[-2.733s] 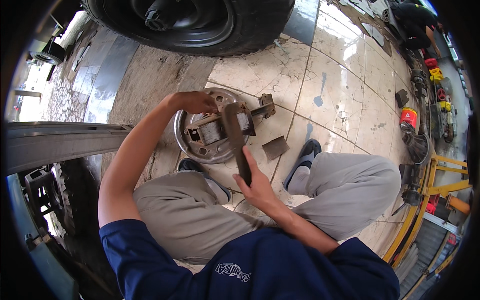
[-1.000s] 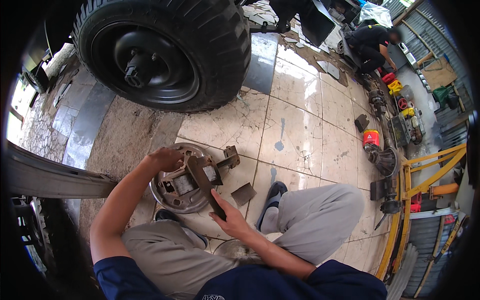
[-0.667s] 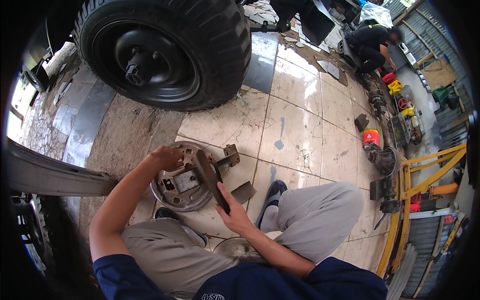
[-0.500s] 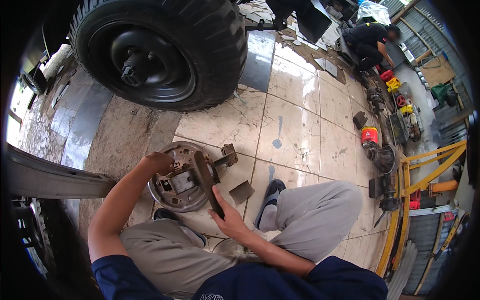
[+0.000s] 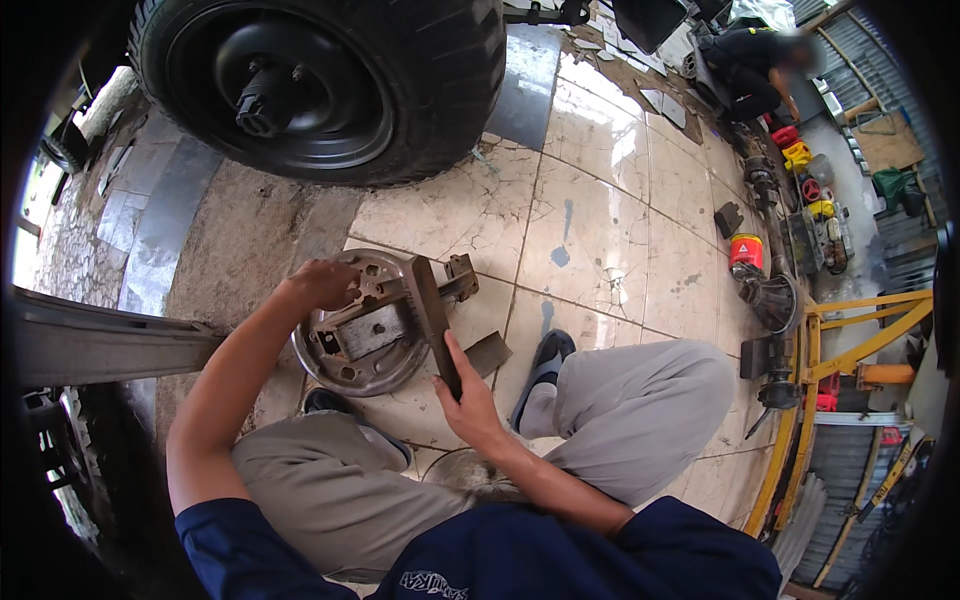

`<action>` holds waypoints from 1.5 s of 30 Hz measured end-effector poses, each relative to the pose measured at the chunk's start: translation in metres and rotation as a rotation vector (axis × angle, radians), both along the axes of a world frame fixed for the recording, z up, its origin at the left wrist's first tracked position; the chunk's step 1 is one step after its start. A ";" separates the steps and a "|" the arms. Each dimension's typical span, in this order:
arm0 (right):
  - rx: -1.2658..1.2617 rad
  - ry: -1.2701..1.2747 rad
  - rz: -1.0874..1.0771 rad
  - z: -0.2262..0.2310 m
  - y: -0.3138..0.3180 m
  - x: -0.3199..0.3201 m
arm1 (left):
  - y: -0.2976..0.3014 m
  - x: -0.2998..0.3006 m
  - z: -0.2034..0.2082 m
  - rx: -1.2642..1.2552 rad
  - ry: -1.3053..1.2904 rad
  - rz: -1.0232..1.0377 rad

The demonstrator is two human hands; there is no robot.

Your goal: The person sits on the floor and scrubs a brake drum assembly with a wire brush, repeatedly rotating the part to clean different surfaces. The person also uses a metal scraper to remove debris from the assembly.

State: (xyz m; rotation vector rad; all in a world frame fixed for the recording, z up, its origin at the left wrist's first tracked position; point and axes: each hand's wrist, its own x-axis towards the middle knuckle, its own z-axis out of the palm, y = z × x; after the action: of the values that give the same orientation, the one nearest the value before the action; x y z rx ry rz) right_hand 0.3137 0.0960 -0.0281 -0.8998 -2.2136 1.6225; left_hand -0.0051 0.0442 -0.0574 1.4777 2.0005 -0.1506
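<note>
A round metal brake backing plate (image 5: 398, 366) lies on the floor between my feet, with a pale rectangular part across its middle and a bracket (image 5: 460, 278) jutting out at the right. My right hand (image 5: 470, 402) grips the lower end of a long brown wire brush (image 5: 431, 310), which stands tilted over the plate's right side. Its bristles face left. My left hand (image 5: 330, 284) is over the plate's far-left rim, fingers curled and closed. Whatever they may hold is hidden. A flat dark rectangular piece (image 5: 489, 354) lies on the tile beside the plate.
A big black tyre (image 5: 440, 90) stands just ahead. Left of me runs a grey metal beam (image 5: 120, 345). On the right are an axle (image 5: 772, 300), a red-and-yellow can (image 5: 746, 252) and a yellow frame (image 5: 812, 360). Another person (image 5: 750, 75) crouches at the far right.
The brush has swung a little right and stands more upright in my right hand. My left hand has shifted slightly at the plate's rim. The whole view has tilted a bit.
</note>
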 end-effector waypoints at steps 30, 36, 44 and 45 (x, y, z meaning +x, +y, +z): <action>0.031 0.068 0.170 0.014 -0.013 -0.001 | 0.003 -0.013 0.003 0.080 -0.453 0.143; 0.012 0.058 0.118 0.016 -0.008 0.002 | 0.007 -0.010 0.015 0.009 -0.475 0.154; 0.161 0.103 0.088 0.007 -0.001 0.004 | 0.005 -0.013 0.010 0.079 -0.521 0.148; 0.108 0.137 0.132 0.010 -0.007 0.004 | 0.007 -0.010 0.013 0.069 -0.501 0.163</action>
State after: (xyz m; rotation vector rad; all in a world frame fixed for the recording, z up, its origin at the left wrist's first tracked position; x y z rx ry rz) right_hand 0.3178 0.0890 -0.0176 -0.6076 -2.2815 1.5519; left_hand -0.0153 0.0516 -0.0448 1.2333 1.7123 0.3309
